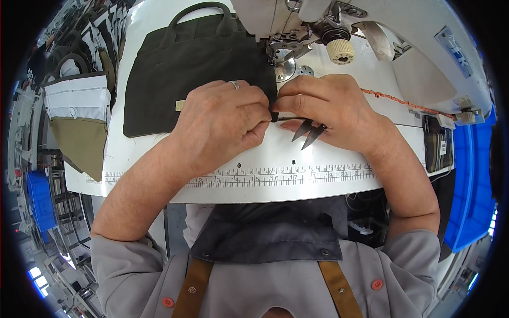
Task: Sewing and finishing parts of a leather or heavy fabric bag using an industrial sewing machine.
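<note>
A dark green fabric bag (196, 66) with a looped handle lies flat on the white table, its right edge beside the sewing machine's presser foot (272, 59). My left hand (225, 114), a ring on one finger, is closed at the bag's lower right corner, with its fingertips partly hidden. Thumb and fingers of my right hand (328, 106) pinch at the same corner from the right. Dark-bladed thread snips (314, 137) are tucked in that hand, blades pointing down toward the table. A small pale yellow tag (180, 105) shows on the bag beside my left hand.
The white sewing machine (424, 74) fills the upper right, with an orange cord (397, 98) below its arm. A ruler strip (254, 177) runs along the table's front. Stacked fabric pieces (79, 135) hang at the left; a blue bin (466, 196) stands right.
</note>
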Available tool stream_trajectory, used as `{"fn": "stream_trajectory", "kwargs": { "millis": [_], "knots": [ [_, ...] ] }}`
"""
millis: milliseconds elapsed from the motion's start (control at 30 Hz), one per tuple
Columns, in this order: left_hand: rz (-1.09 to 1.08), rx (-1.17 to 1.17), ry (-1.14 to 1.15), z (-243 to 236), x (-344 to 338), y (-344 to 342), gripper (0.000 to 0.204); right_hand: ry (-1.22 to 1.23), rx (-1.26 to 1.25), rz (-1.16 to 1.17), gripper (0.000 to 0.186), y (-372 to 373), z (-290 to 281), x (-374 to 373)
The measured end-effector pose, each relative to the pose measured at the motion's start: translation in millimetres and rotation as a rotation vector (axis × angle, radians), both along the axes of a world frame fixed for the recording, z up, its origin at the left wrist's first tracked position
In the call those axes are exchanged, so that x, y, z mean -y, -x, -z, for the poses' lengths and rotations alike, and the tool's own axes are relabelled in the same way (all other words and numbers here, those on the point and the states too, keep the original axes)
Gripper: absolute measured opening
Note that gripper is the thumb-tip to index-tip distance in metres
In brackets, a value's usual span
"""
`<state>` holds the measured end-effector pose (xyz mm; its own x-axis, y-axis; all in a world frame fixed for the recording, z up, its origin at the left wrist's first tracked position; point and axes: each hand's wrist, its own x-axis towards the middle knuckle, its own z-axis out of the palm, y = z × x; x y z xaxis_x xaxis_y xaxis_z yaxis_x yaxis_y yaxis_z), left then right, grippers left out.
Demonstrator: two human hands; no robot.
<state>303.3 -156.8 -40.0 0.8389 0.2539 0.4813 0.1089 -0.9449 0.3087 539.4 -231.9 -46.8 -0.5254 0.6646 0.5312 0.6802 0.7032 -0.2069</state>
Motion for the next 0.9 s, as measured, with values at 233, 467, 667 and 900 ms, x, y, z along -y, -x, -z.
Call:
{"fn": "stream_trajectory", "kwargs": {
  "millis": [233,467,667,900],
  "knots": [
    [-0.107,0.078,0.321,5,0,3,0.019,-0.227,0.114,-0.019,0.019,6,3,-3],
    [0.116,0.046,-0.372,3,-11,16,0.031,-0.094,-0.056,-0.006,0.013,6,7,-4],
    [0.161,-0.187,-0.434,-2,-5,25,0.034,-0.120,0.005,-0.026,0.012,10,9,-1],
    [0.147,-0.264,-0.127,-6,-18,22,0.040,0.003,-0.009,0.016,0.017,3,2,2]
  ]
}}
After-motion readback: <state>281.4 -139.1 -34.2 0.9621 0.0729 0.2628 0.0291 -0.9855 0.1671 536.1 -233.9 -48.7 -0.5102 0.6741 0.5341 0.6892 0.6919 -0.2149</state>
